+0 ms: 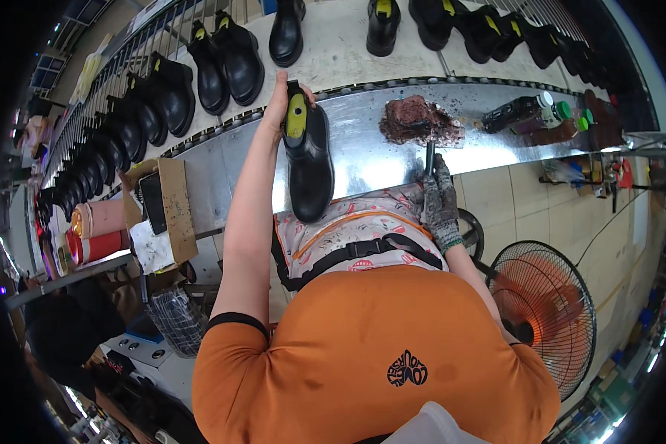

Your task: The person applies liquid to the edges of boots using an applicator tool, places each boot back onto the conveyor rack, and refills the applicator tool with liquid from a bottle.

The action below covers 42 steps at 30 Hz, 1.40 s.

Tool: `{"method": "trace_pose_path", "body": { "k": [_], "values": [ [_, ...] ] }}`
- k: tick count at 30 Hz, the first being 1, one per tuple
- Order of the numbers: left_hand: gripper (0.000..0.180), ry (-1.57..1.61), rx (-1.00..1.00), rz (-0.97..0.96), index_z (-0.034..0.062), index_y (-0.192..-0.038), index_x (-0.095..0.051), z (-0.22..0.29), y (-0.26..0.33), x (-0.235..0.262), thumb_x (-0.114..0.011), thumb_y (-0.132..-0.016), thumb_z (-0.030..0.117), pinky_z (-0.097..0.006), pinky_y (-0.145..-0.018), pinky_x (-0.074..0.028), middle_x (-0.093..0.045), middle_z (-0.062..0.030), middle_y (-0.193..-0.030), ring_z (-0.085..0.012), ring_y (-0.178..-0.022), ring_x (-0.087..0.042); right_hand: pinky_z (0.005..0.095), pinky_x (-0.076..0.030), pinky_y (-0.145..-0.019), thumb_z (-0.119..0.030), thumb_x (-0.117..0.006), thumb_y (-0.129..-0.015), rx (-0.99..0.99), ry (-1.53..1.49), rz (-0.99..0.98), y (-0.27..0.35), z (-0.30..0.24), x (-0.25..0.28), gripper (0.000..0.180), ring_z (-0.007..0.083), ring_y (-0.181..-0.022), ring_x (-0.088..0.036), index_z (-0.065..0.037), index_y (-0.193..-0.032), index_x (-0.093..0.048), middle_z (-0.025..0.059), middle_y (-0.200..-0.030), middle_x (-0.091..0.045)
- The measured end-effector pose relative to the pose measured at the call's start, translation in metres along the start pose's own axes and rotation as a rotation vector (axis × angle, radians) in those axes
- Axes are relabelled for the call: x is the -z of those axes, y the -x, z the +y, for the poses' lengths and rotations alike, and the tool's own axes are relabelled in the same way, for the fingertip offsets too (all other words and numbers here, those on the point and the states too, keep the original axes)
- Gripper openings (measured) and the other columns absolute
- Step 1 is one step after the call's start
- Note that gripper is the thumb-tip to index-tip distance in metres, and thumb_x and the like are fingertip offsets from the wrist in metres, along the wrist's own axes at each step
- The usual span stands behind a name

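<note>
My left hand (276,107) is closed round the top of a black ankle boot (310,174) at its heel side. The boot's toe points toward me over the bench's front edge, and a yellow-green insole shows inside its opening. On my right hand (440,206) is a grey knit glove, dark with stains. Its fingers close on a dark-handled tool (430,155), held upright at the bench edge. The tool's far end meets a crumbly reddish-brown lump (414,120) on the metal bench, so I cannot make out its head.
Behind the metal bench (359,166), a conveyor belt (333,55) carries several black boots (238,59). Bottles with green and white caps (521,113) lie at the right. An open cardboard box (176,211) stands at the left. A floor fan (544,318) is close to my right arm.
</note>
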<state>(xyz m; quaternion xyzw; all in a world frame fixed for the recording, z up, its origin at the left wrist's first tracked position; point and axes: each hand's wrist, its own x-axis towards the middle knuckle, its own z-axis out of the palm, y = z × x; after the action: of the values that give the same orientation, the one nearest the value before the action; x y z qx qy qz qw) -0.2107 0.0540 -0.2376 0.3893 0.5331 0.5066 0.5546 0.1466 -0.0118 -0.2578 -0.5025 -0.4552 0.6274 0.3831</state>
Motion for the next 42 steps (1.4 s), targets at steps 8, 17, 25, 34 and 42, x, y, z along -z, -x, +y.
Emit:
{"method": "trace_pose_path", "body": {
  "k": [8,17,25,34,42],
  "values": [
    [0.08,0.14,-0.677,-0.285,0.002,-0.056,-0.057,0.056,0.065,-0.013,-0.013,-0.095,0.055,-0.041,-0.101,-0.025,-0.054,-0.0093,-0.06,-0.0251,-0.084,-0.05,0.0202,-0.047,-0.054,-0.009,-0.052,-0.088,-0.112,-0.356,0.069,0.012,-0.028,-0.005,0.054,0.0096,-0.071,-0.055,-0.011,-0.137,-0.03,0.0078,-0.095,-0.059],
    [0.054,0.081,-0.759,-0.432,0.0059,-0.055,-0.065,0.068,0.093,-0.031,-0.055,-0.08,0.053,-0.042,-0.101,-0.024,-0.061,-0.0064,-0.059,-0.0228,-0.076,-0.054,0.0204,-0.05,-0.044,-0.01,-0.059,-0.085,-0.109,-0.546,-0.24,0.013,-0.08,0.003,0.043,0.0124,-0.06,-0.057,-0.005,-0.125,-0.044,0.0184,-0.103,-0.059],
    [0.05,0.089,-0.748,-0.47,0.006,-0.053,-0.064,0.069,0.094,-0.04,-0.06,-0.075,0.051,-0.042,-0.1,-0.025,-0.061,-0.0053,-0.058,-0.022,-0.075,-0.055,0.0315,-0.047,-0.088,-0.005,-0.061,-0.075,0.307,0.603,-0.609,0.022,-0.183,-0.021,0.058,0.023,-0.108,-0.055,-0.004,-0.131,-0.043,0.0132,-0.121,-0.053],
    [0.05,0.092,-0.736,-0.454,0.0067,-0.052,-0.064,0.07,0.096,-0.042,-0.06,-0.072,0.053,-0.042,-0.1,-0.025,-0.06,-0.0043,-0.057,-0.0211,-0.075,-0.055,0.0393,-0.037,-0.1,-0.009,-0.058,-0.08,0.729,1.0,-0.814,0.012,-0.195,-0.036,0.044,0.0296,-0.118,-0.049,-0.007,-0.124,-0.052,0.0109,-0.124,-0.054],
    [0.051,0.086,-0.74,-0.446,0.0075,-0.052,-0.064,0.07,0.095,-0.044,-0.06,-0.073,0.054,-0.043,-0.1,-0.026,-0.061,-0.0042,-0.057,-0.0209,-0.073,-0.055,0.0385,-0.039,-0.098,-0.015,-0.061,-0.08,0.65,0.966,-0.804,0.013,-0.198,-0.041,0.044,0.0298,-0.115,-0.052,-0.008,-0.123,-0.054,0.011,-0.12,-0.057]
  ]
}}
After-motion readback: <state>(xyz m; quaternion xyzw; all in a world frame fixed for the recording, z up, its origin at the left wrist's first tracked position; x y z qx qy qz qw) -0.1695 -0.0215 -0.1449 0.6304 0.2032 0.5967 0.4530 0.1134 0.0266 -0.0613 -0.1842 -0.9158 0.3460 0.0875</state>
